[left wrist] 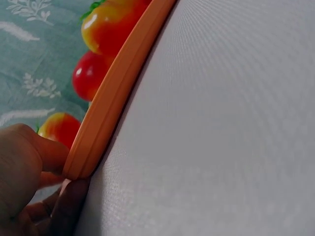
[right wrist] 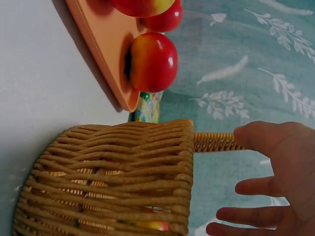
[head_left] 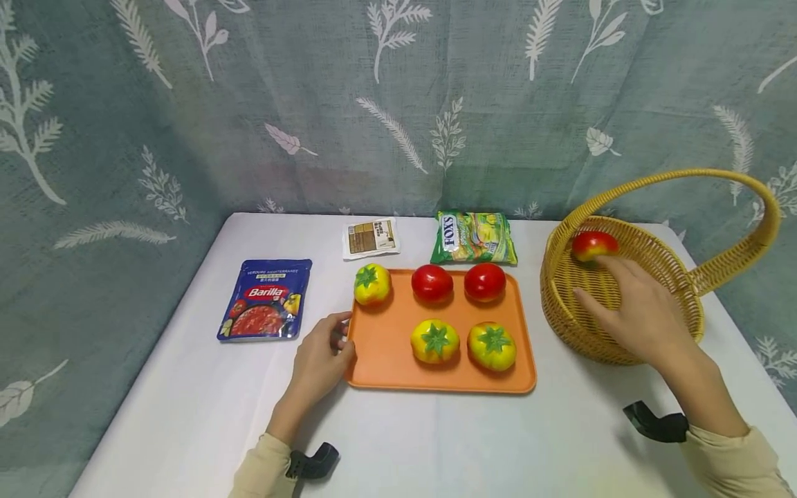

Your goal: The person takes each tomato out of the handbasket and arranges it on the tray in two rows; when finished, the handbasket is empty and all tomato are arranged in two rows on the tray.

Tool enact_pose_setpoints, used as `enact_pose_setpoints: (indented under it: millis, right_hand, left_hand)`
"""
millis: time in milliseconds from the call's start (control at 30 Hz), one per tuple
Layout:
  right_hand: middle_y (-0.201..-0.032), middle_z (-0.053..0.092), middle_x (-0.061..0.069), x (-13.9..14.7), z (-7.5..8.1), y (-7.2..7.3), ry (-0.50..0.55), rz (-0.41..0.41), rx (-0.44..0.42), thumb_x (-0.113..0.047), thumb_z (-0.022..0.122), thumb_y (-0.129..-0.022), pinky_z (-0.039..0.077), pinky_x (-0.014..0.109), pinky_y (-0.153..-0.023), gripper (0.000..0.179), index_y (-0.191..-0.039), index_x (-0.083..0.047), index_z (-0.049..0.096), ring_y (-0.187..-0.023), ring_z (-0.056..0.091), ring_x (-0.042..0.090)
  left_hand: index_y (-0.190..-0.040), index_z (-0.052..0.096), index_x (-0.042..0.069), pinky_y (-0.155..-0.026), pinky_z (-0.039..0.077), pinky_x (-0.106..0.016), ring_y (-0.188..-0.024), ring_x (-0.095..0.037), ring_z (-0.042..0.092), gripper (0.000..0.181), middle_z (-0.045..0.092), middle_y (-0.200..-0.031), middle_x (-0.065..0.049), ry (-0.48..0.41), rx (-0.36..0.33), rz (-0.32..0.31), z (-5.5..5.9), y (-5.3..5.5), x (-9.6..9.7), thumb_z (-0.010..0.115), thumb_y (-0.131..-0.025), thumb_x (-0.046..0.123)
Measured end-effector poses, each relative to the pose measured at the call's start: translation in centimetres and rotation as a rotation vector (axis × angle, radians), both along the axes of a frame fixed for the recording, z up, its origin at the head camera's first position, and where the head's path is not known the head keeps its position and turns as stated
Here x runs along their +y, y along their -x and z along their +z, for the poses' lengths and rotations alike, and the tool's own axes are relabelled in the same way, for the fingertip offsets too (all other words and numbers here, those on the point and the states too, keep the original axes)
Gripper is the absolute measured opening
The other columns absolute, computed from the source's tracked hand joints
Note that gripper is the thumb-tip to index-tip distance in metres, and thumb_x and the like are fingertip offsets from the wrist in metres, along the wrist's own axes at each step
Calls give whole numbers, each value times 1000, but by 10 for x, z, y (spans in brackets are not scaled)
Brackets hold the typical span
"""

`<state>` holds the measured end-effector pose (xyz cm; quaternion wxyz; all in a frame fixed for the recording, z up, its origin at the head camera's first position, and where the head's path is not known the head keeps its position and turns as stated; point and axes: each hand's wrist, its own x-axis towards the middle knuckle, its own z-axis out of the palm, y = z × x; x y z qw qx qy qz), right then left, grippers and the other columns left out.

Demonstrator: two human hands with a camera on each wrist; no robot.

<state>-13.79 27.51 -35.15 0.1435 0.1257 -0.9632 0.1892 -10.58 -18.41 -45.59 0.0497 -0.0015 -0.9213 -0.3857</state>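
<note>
An orange tray [head_left: 380,346] holds several toy tomatoes: red ones [head_left: 432,284] at the back and yellow ones with green leaf tops [head_left: 434,341] in front and at the back left. My left hand [head_left: 320,356] grips the tray's left edge; in the left wrist view its thumb and a finger [left wrist: 74,196] lie on either side of the rim. Over the wicker basket [head_left: 563,311] on the right is my right hand [head_left: 644,311], fingers apart and nothing in them. Inside the basket a red and yellow toy tomato [head_left: 594,245] lies near the back, just beyond the fingertips.
A blue Barilla pouch [head_left: 266,299] lies left of the tray. Behind it are a small white and brown packet [head_left: 371,238] and a green Fox's candy bag [head_left: 475,238]. The basket's tall handle [head_left: 672,176] arches up, and a patterned curtain [head_left: 349,152] backs the table.
</note>
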Motion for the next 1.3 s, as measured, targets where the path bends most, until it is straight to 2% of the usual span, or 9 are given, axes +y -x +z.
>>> enact_pose_setpoints:
  millis: [167, 333, 600, 733, 867, 1067, 1300]
  right_hand:
    - [-128, 55, 29, 4, -2, 7, 4, -2, -8, -34, 71, -91, 41, 67, -83, 61, -137, 1, 52, -112, 53, 52]
    - [-128, 52, 33, 6, -2, 19, 2, -19, -61, -39, 69, -92, 41, 68, -82, 67, -140, 4, 48, -109, 52, 56]
    - [-128, 51, 38, 12, -2, 36, -9, -44, -66, -37, 67, -93, 37, 69, -91, 68, -135, 12, 48, -114, 48, 58]
    - [-122, 54, 36, 14, -1, 42, -6, -47, -76, -39, 66, -93, 42, 67, -81, 69, -135, 12, 47, -106, 54, 56]
    - [-117, 56, 34, 17, 0, 48, -30, -56, -96, -41, 65, -93, 44, 64, -72, 70, -136, 11, 47, -97, 58, 55]
    - [-120, 53, 35, 21, 3, 56, -30, -69, -161, -43, 64, -94, 42, 66, -76, 70, -134, 12, 47, -104, 53, 57]
    - [-111, 59, 28, 26, 9, 62, -46, -48, -178, -42, 66, -93, 42, 58, -73, 60, -128, 6, 55, -92, 57, 45]
  left_hand:
    - [-132, 61, 8, -72, 45, -34, -79, -14, 57, 51, 61, -98, -3, -21, -9, -20, -1, 1, 2, 67, -82, 5]
    - [-133, 60, 8, -72, 46, -33, -80, -15, 57, 51, 61, -99, -3, -15, -16, -23, 2, 3, 0, 68, -82, 5]
    - [-133, 60, 8, -72, 45, -33, -80, -14, 57, 51, 61, -99, -2, -9, -6, -31, 2, 4, 1, 67, -82, 5]
    - [-133, 60, 9, -72, 45, -34, -80, -14, 57, 51, 61, -98, -2, -10, -12, -22, 2, 3, 1, 67, -82, 6]
    - [-132, 61, 9, -72, 46, -34, -79, -13, 58, 50, 62, -98, -2, -5, 18, -18, 1, 2, 0, 67, -82, 5]
    - [-131, 62, 9, -72, 47, -35, -79, -13, 59, 50, 63, -98, -3, -6, 38, -19, 2, 2, 0, 67, -82, 5]
    - [-132, 61, 9, -72, 45, -35, -80, -14, 58, 50, 62, -99, -3, 2, 10, -20, 2, 4, 0, 67, -83, 6]
